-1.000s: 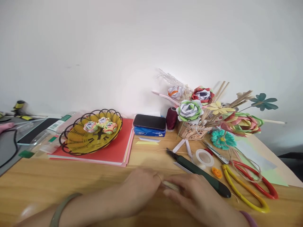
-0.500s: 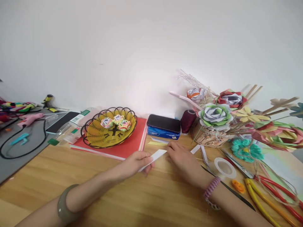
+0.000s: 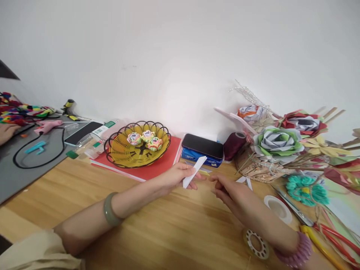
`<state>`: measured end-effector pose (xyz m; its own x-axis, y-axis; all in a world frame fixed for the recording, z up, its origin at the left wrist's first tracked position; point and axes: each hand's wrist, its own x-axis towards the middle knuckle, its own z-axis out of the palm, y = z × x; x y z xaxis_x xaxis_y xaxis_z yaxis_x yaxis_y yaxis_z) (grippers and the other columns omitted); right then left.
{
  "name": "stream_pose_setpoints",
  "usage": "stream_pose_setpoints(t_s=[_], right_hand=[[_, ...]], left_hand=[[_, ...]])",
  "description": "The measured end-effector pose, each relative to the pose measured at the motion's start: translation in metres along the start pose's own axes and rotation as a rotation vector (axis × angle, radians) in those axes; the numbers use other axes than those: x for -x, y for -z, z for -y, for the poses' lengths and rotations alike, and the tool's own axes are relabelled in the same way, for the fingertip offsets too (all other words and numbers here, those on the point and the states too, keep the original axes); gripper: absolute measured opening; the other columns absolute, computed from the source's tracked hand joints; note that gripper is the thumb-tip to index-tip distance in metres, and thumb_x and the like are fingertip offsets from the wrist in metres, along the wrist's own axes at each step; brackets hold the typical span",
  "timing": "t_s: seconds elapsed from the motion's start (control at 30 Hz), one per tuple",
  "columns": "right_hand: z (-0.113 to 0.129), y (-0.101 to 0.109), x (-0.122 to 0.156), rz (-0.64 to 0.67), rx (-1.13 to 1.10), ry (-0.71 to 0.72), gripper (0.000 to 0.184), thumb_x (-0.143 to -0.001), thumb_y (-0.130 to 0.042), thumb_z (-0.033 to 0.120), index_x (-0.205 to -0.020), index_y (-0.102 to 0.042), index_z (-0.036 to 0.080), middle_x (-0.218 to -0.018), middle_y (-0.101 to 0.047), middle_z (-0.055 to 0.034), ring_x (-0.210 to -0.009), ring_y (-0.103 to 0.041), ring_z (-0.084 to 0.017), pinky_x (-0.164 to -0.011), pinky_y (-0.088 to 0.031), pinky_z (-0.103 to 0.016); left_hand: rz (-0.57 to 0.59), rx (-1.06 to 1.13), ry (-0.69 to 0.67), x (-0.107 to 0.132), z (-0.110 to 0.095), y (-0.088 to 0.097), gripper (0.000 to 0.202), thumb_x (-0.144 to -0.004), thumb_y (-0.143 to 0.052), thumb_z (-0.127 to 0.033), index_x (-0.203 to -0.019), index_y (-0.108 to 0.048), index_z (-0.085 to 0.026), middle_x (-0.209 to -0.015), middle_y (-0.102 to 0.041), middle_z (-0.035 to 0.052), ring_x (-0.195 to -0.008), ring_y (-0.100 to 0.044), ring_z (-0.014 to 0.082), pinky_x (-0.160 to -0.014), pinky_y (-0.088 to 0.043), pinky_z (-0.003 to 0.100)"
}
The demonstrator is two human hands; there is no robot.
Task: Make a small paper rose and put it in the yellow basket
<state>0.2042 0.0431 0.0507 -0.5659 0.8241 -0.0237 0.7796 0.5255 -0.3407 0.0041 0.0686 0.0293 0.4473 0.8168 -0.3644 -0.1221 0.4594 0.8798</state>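
Between the thumb and fingers of my left hand (image 3: 177,175) is a narrow folded strip of white paper (image 3: 199,167), tilted up toward the right. My right hand (image 3: 232,193) hovers just right of it, apart from the paper, its fingers loosely bent with a gap to the thumb and nothing visible between them. Behind the strip lies a blue tissue pack (image 3: 194,156) with a black phone (image 3: 202,145) on top. More white paper strips (image 3: 248,183) lie beyond my right hand, partly covered by it.
A yellow woven basket (image 3: 123,155) holding small paper flowers rests on red paper (image 3: 135,173). To the right are a basket of paper flowers (image 3: 277,144), scissors (image 3: 302,215) and tape rolls (image 3: 256,243). A pink glue gun (image 3: 49,126) and another person's hand (image 3: 8,133) are at left.
My left hand has lifted the paper strip and turned it more upright. My right hand has come away from the strip's end. The view has shifted, and another person's hand appears at far left.
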Motion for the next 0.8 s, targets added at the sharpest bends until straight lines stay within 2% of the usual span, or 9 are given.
stream_pose_setpoints(t_s=[0.13, 0.23, 0.47, 0.63, 0.8], right_hand=[[0.002, 0.01, 0.006, -0.086, -0.036, 0.078, 0.021, -0.087, -0.04, 0.016, -0.089, -0.06, 0.02, -0.073, -0.068, -0.0021, -0.06, -0.062, -0.016, -0.055, -0.042, -0.025], [0.006, 0.018, 0.01, -0.179, -0.025, 0.108, 0.023, -0.088, -0.037, 0.018, -0.083, -0.06, 0.021, -0.073, -0.068, -0.0022, -0.058, -0.062, -0.015, -0.053, -0.042, -0.024], [-0.001, 0.021, 0.009, -0.321, 0.16, 0.038, 0.027, -0.091, -0.034, 0.031, -0.079, -0.056, 0.019, -0.073, -0.066, -0.0062, -0.06, -0.061, -0.018, -0.051, -0.043, -0.027], [-0.004, 0.025, 0.007, -0.362, 0.122, 0.039, 0.025, -0.091, -0.034, 0.028, -0.08, -0.054, 0.019, -0.072, -0.063, -0.0061, -0.062, -0.059, -0.018, -0.053, -0.042, -0.027], [-0.006, 0.033, 0.005, -0.3, -0.116, 0.004, 0.021, -0.088, -0.039, 0.032, -0.078, -0.053, 0.02, -0.064, -0.06, -0.0008, -0.051, -0.053, -0.013, -0.049, -0.039, -0.024]], left_hand=[[0.048, -0.023, 0.026, -0.006, 0.0, -0.01, 0.034, -0.068, -0.066, -0.044, -0.076, -0.064, -0.011, -0.081, -0.069, 0.0063, -0.048, -0.055, 0.0065, -0.055, -0.039, 0.022], [0.119, -0.035, 0.069, -0.008, 0.002, -0.015, 0.036, -0.067, -0.066, -0.046, -0.077, -0.062, -0.011, -0.075, -0.069, 0.0066, -0.049, -0.056, 0.0082, -0.056, -0.04, 0.024], [0.232, -0.076, 0.143, -0.009, 0.006, -0.02, 0.036, -0.065, -0.068, -0.045, -0.073, -0.062, -0.01, -0.057, -0.06, 0.0006, -0.049, -0.055, 0.0097, -0.054, -0.041, 0.024], [0.383, -0.151, 0.187, -0.01, 0.009, -0.018, 0.035, -0.067, -0.065, -0.046, -0.071, -0.061, -0.012, -0.056, -0.06, 0.0001, -0.05, -0.055, 0.0103, -0.056, -0.042, 0.026], [0.572, -0.257, 0.201, -0.002, 0.003, -0.02, 0.036, -0.069, -0.064, -0.05, -0.071, -0.064, -0.015, -0.053, -0.055, -0.0025, -0.049, -0.049, 0.0083, -0.052, -0.038, 0.023]])
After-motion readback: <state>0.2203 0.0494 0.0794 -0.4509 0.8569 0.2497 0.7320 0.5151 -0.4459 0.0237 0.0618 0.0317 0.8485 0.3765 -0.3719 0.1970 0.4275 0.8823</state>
